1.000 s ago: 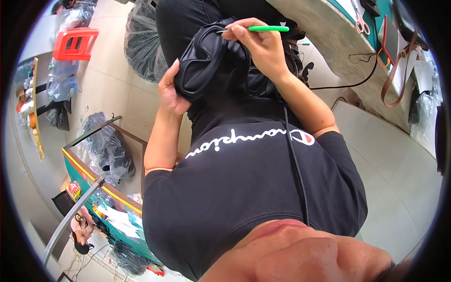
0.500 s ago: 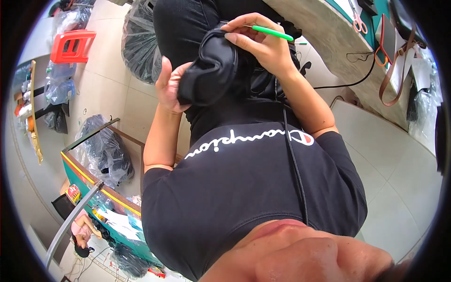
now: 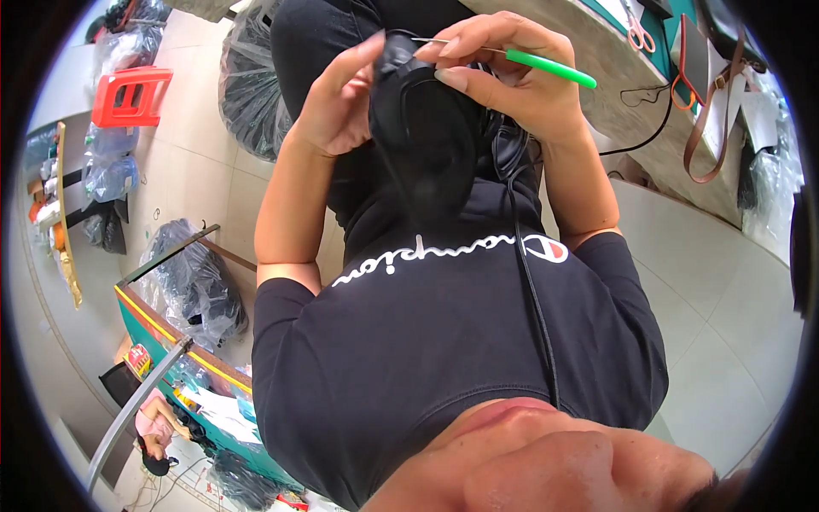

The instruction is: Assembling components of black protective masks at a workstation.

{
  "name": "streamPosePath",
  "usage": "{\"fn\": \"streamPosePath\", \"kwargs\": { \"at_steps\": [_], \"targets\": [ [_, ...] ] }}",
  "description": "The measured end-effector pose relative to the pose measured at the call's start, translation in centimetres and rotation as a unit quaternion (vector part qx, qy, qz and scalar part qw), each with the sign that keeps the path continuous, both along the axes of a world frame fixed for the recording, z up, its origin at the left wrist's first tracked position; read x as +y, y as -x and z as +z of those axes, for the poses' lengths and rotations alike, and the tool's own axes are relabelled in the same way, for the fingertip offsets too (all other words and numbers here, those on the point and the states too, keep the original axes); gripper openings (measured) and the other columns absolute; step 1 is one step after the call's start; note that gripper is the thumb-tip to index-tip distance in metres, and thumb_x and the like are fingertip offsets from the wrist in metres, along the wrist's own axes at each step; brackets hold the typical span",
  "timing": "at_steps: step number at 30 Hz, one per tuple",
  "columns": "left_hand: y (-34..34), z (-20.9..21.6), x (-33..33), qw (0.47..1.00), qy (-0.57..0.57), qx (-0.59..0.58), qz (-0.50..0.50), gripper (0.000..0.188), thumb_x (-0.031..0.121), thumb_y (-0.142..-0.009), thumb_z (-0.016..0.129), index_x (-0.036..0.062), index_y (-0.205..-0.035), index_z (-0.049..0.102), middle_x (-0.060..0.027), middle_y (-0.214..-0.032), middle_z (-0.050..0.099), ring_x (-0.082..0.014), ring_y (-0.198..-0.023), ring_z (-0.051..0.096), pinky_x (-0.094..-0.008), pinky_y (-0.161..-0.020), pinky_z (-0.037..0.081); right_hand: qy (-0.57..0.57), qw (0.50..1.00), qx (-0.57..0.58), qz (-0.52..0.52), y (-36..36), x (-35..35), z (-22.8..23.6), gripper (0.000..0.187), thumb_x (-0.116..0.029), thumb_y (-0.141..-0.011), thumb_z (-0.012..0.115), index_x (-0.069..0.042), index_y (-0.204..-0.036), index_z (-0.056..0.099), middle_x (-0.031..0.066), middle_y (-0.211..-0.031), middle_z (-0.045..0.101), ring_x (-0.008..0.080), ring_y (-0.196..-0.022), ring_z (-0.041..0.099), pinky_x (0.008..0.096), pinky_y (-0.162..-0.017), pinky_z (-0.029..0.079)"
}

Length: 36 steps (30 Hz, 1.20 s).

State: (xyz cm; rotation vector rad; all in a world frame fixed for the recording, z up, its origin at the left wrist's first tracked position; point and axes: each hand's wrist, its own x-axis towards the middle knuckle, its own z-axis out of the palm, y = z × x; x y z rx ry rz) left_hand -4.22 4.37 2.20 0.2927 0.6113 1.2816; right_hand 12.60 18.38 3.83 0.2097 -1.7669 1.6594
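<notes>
Only the head view here, so: I've got this black shoe upper [image 3: 424, 128] held up in front of my chest, and everything else I'll place off that. My left hand [image 3: 337, 107] is on its left side, fingers curled round the edge and gripping it, thumb up against the top. My right hand [image 3: 520, 81] sits on the right side of the shoe, fingers pinched tight on a green-handled awl [image 3: 546, 64], with the thin metal tip poking at the top rim of the shoe, right where my thumbs meet. How far along? Hard to say honestly. The tip is at the edge, but I can't see any stitching or thread from this angle, so my guess is I'm mid-way through working the rim with plenty left. A black cord [image 3: 533, 290] hangs down below the shoe over my black shirt [image 3: 444, 341]. Up and to the right of the shoe is the desk [image 3: 597, 51] with orange-handled scissors [image 3: 636, 30] and a brown strap [image 3: 712, 111]. Far left of the shoe there's a red stool [image 3: 132, 94] on the floor and black plastic bags [image 3: 247, 94].
</notes>
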Motion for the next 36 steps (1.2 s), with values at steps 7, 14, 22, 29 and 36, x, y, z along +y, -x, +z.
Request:
{"fn": "streamPosePath", "kwargs": {
  "at_steps": [7, 14, 22, 29, 36],
  "targets": [
    [-2.2, 1.6, 0.6, 0.990, -0.097, -0.050, 0.093, 0.041, 0.032, -0.100, 0.045, -0.0037, -0.114, 0.057, -0.0138, -0.107, 0.066, -0.0224, -0.094, 0.067, -0.0345, -0.082, 0.056, -0.089, 0.960, 0.057, -0.258, -1.9, 0.3, 1.5, 0.009, 0.000, -0.091, 0.056, 0.006, -0.097, 0.060, 0.0179, -0.093, 0.066, 0.0181, -0.079, 0.065, 0.0246, -0.070, 0.054],
    [-6.2, -2.4, 0.1, 0.949, -0.128, 0.108, 0.267, 0.030, 0.026, -0.097, 0.052, 0.0005, -0.108, 0.063, -0.0094, -0.107, 0.066, -0.0207, -0.101, 0.061, -0.0360, -0.094, 0.046, 0.105, 0.982, -0.004, -0.155, -3.4, -2.9, -0.5, 0.012, -0.007, -0.094, 0.056, 0.004, -0.098, 0.056, 0.0158, -0.090, 0.065, 0.0174, -0.079, 0.063, 0.0244, -0.071, 0.049],
    [-8.5, -3.6, -0.7, 0.903, -0.128, 0.188, 0.364, 0.020, 0.017, -0.094, 0.059, 0.0024, -0.108, 0.061, -0.0047, -0.104, 0.064, -0.0136, -0.096, 0.059, -0.0299, -0.089, 0.046, -0.173, 0.952, -0.048, -0.248, -4.2, -3.2, -1.2, 0.010, -0.005, -0.080, 0.070, 0.001, -0.087, 0.066, 0.0076, -0.083, 0.070, 0.0221, -0.082, 0.062, 0.0326, -0.075, 0.049],
    [-9.0, -3.8, -0.9, 0.885, -0.130, 0.208, 0.396, 0.018, 0.012, -0.090, 0.065, 0.0021, -0.105, 0.062, -0.0037, -0.102, 0.064, -0.0118, -0.092, 0.059, -0.0276, -0.086, 0.046, -0.121, 0.963, -0.060, -0.235, -3.9, -3.7, -2.0, 0.010, -0.006, -0.081, 0.070, 0.001, -0.086, 0.066, 0.0081, -0.084, 0.070, 0.0207, -0.083, 0.063, 0.0303, -0.074, 0.049],
    [-9.2, -3.9, -0.8, 0.880, -0.115, 0.213, 0.409, 0.017, 0.011, -0.089, 0.066, 0.0020, -0.103, 0.063, -0.0035, -0.100, 0.065, -0.0116, -0.091, 0.059, -0.0271, -0.086, 0.046, -0.163, 0.949, -0.054, -0.263, -3.8, -4.2, -2.3, 0.010, -0.003, -0.078, 0.071, 0.000, -0.085, 0.065, 0.0100, -0.087, 0.070, 0.0228, -0.082, 0.064, 0.0312, -0.073, 0.050]
  ]
}}
